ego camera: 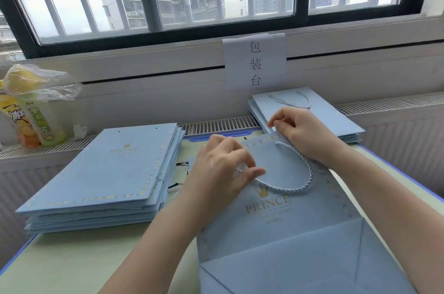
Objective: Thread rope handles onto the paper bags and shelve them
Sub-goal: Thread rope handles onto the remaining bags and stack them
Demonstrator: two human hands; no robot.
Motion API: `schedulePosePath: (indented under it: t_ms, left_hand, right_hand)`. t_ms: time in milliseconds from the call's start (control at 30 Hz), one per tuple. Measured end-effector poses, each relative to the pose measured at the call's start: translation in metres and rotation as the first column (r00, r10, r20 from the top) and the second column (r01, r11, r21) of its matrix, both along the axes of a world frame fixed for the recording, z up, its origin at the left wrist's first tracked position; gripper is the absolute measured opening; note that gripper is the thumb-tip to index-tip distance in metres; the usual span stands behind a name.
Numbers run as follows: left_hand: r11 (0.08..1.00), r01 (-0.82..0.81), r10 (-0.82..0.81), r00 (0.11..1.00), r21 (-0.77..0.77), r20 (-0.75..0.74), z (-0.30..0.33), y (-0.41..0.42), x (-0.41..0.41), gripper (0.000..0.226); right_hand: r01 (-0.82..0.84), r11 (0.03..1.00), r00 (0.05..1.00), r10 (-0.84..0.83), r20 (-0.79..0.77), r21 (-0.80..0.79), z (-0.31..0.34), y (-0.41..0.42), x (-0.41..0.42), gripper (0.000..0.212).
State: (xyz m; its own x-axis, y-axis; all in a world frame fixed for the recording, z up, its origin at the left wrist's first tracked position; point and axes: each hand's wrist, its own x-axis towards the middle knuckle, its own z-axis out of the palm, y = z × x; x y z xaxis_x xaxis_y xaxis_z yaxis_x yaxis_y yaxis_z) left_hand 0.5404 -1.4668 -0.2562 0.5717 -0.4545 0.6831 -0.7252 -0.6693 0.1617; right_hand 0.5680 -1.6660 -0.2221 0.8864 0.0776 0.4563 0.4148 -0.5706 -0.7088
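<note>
The bag (283, 221) lies flat on the counter (72, 262) — light, creasable paper. The left hand (221, 171) pinches the limp rope (290, 185); the right hand (300, 130) pinches the bag's top edge — likely the best hold.

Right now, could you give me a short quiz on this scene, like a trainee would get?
1. True or false: the left stack of bags already has handles.
2. Which hand pinches the rope on the bag being worked on: A left hand, B right hand?
3. Fill in: the finished bags lie at the far ____ of the table.

Key: 1 false, only holes show. 2 A. 3 right.
</note>
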Motion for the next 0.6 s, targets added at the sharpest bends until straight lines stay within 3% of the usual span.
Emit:
schedulePosePath:
  t_ms: [133,300,500,600]
  left_hand:
    - [0.987,0.127,-0.115,0.987,0.099,-0.115,-0.008,-0.01,-0.005,0.044]
    - [0.967,0.168,-0.133,0.974,0.19,-0.181,-0.009,-0.012,-0.011,0.047]
    - [0.966,0.236,-0.216,0.962,0.109,-0.166,-0.005,-0.01,-0.013,0.044]
    - [0.986,0.158,-0.152,0.984,0.062,-0.09,-0.004,-0.009,-0.011,0.041]
  right_hand:
    - [0.153,0.987,0.988,-0.154,0.02,0.045,-0.007,-0.009,0.01,0.019]
    - [0.281,0.951,0.958,-0.287,0.029,0.13,-0.012,-0.02,0.016,0.019]
    - [0.331,0.923,0.94,-0.342,0.024,0.198,-0.016,-0.02,0.018,0.019]
    - [0.343,0.911,0.934,-0.357,0.019,0.23,-0.015,-0.023,0.019,0.019]
